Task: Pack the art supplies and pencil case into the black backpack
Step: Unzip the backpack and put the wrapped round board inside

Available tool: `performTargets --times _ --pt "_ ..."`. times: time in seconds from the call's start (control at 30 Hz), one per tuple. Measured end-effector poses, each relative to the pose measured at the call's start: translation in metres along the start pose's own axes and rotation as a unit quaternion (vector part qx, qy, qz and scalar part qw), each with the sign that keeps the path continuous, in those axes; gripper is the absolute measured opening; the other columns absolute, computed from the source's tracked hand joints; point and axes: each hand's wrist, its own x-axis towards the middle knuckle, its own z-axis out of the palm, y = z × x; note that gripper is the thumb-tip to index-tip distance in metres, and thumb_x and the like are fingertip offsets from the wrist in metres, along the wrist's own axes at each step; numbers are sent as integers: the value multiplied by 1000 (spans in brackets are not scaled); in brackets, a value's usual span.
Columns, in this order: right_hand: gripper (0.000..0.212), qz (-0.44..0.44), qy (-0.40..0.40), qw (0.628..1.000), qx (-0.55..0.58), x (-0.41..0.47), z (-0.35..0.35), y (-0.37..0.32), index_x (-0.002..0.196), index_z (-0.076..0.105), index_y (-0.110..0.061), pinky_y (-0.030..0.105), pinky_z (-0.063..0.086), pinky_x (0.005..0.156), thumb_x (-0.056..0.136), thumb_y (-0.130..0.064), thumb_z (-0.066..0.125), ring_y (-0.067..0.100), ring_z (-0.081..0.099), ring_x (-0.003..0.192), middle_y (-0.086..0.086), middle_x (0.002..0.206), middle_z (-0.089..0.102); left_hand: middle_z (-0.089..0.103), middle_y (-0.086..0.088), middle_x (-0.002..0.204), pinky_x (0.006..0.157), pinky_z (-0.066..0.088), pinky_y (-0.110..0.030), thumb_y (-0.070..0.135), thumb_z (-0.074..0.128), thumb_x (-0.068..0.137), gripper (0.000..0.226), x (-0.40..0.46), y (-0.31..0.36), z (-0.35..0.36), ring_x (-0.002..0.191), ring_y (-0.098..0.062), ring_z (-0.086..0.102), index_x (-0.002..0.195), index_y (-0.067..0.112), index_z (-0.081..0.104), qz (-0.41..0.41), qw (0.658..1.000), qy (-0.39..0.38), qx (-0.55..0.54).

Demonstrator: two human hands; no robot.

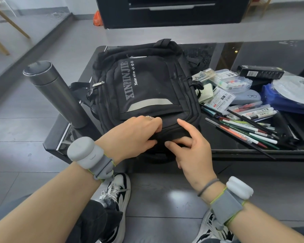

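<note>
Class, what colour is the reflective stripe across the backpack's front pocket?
Silver-grey reflective stripe, on the black fabric backpack; head view.

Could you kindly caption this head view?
Both hands grip the black backpack's near edge; pens wait on the table.

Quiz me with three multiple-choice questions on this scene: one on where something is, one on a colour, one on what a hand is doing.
1. The tall grey metal flask stands where?
A. left of the black fabric backpack
B. right of it
C. on it

2. The glasses-print pencil case is
A. red
B. pale blue
C. black

3. The left hand is
A. holding a pen
B. gripping the backpack's near edge
C. idle

Answers: 1 A, the flask rises at the backpack's left side. 2 B, its shell shows pale blue. 3 B, fingers curl over the fabric beside the right hand.
</note>
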Motion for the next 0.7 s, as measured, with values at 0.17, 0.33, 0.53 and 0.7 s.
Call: performTargets --times 0.17,0.33,0.53,0.7 --pt "66 4 -22 1000 -17 -4 -2 1 133 49 -39 27 42 46 81 -9 76 23 46 41 -2 78 74 46 11 86 73 47 -40 28 66 89 23 -1 -3 2 82 -22 52 96 21 45 -4 1000 1 -12" --pt "84 18 -76 997 -2 -7 -3 4 143 35 -47 30 47 46 83 -3 73 26 53 40 0 88 74 46 11 85 71 49 -42 29 63 89 21 0 -2 5 80 -23 54 94 25 42 7 1000 16 -5" --pt "88 41 -78 995 51 -1 -2 4 143 33 -51 25 41 42 83 0 72 24 46 36 7 90 75 43 14 78 71 48 -41 28 63 88 25 -1 -4 2 79 -18 49 89 30 38 8 999 25 -34" --pt "85 25 -66 997 30 -2 0 0 145 32 -43 26 43 45 83 -3 74 24 52 40 4 86 75 43 15 78 73 49 -43 28 64 87 26 -1 -4 0 79 -17 48 90 30 38 9 998 30 -51"
